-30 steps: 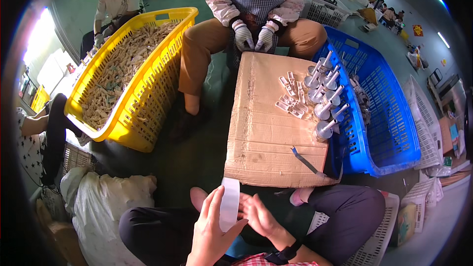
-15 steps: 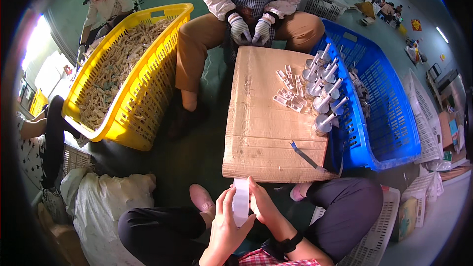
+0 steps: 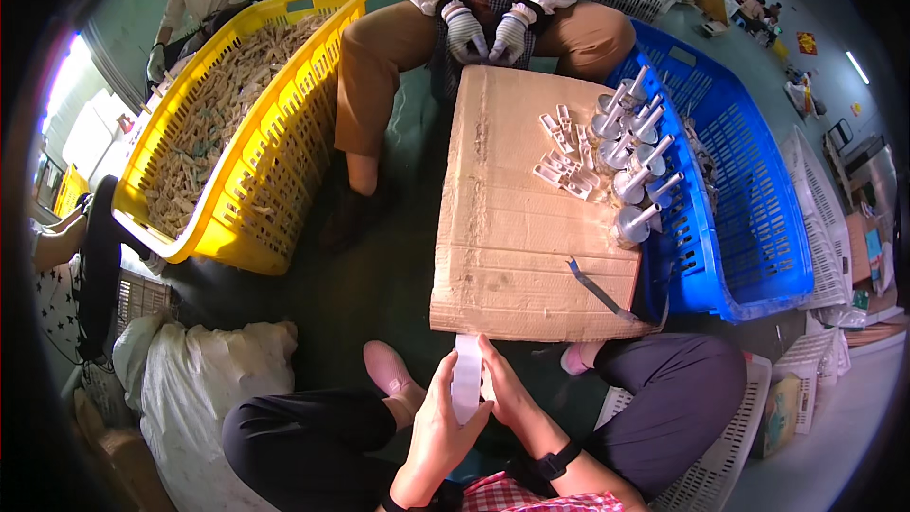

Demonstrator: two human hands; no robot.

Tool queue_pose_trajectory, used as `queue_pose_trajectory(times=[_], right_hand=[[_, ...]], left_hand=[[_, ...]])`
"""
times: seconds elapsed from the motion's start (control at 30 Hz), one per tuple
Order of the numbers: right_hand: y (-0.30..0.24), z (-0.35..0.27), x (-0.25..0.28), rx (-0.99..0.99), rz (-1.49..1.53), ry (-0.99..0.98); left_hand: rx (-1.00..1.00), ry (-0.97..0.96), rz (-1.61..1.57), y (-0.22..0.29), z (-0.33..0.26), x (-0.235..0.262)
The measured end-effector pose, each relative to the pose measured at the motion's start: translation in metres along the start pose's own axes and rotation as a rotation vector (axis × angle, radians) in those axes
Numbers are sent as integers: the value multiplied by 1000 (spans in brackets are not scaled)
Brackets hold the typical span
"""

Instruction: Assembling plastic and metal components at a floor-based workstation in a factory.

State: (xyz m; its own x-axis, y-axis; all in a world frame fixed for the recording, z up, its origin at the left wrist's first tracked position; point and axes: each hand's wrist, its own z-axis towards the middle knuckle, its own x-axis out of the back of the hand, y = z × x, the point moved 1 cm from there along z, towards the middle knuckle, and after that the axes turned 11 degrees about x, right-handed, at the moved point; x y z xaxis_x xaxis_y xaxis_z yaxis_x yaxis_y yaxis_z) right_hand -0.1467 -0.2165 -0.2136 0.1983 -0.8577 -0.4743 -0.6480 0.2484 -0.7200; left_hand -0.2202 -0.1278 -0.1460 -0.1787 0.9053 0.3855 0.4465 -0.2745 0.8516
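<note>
Between my hands, just off the near edge of the cardboard sheet [image 3: 512,275], is a narrow white rectangular piece [image 3: 466,379]. It stands lengthwise, and I cannot make out exactly what it is. My left hand [image 3: 438,427] grips its left side, with the thumb across the lower end. The thumb of my right hand [image 3: 509,396] rests along the upper right edge; its other fingers are mostly hidden. Farther up the cardboard lie several small white clip-like plastic parts [image 3: 569,156]. Beside them stand several round metal pieces with upright stems [image 3: 633,185].
A yellow crate [image 3: 284,147] full of beige parts stands at the left, a blue crate [image 3: 749,218] at the right. Opposite sits a person with gloved hands [image 3: 486,38]. A dark strip [image 3: 602,292] lies on the cardboard. A white sack [image 3: 213,398] is at lower left.
The view has shifted slightly, so the cardboard and crates sit a little higher in the picture. Both hands keep their hold on the white piece; the gloved person stays in place.
</note>
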Motion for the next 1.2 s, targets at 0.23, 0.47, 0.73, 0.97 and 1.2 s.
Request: queue_pose_trajectory(times=[0.23, 0.47, 0.73, 0.97, 1.2], right_hand=[[5, 8, 7, 26, -70, 26], [22, -20, 4, 367, -562, 220], [26, -17, 11, 171, -254, -64], [34, -10, 14, 198, -177, -130], [40, -8, 12, 77, -293, -121]], left_hand=[[-67, 2, -28, -12, 8, -7], [56, -85, 121, -20, 8, -5], [-44, 140, 364, 12, 13, 47], [-404, 267, 658, 53, 146, -16], [-475, 286, 853, 36, 207, -32]])
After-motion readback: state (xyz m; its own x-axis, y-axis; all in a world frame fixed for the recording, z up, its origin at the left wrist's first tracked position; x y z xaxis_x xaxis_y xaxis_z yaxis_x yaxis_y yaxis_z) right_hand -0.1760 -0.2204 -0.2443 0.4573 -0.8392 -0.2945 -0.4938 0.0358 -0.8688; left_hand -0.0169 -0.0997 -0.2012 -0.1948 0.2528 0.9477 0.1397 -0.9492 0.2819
